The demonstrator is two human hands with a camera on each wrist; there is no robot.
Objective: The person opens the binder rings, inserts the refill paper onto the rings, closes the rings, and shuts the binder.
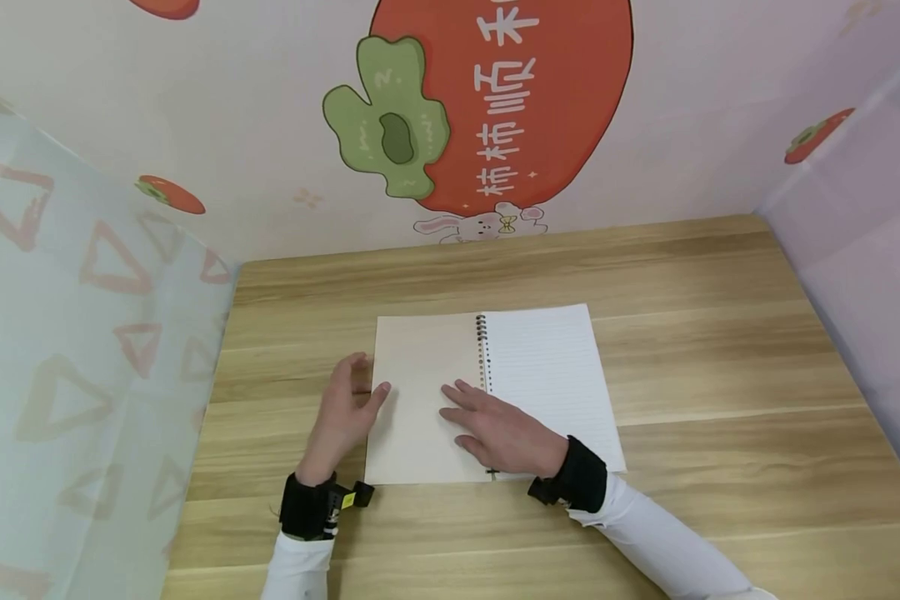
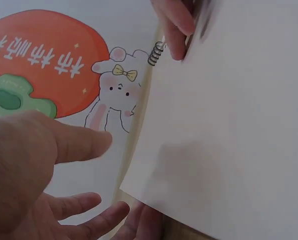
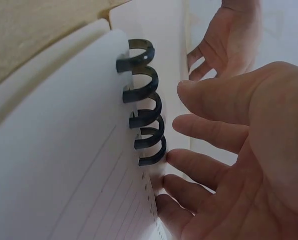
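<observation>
A spiral-bound notebook [image 1: 543, 367] lies opened flat on the wooden table. Its left side [image 1: 423, 433] is plain and cream coloured; its right page is white and ruled. Dark binding rings [image 3: 148, 95] run down the middle. My left hand [image 1: 341, 417] is at the notebook's left edge, thumb over the plain sheet. In the left wrist view, some fingertips [image 2: 148, 220] pass under the sheet's edge, with a wide gap to the thumb. My right hand [image 1: 502, 429] lies over the plain side beside the binding, fingers spread and fairly straight, holding nothing.
The wooden table [image 1: 720, 375] extends around the notebook. A back wall [image 1: 270, 108] with a printed persimmon and rabbit borders its far edge. Side panels [image 1: 82, 333] stand at left and right. Both wrists wear black bands [image 1: 307, 507].
</observation>
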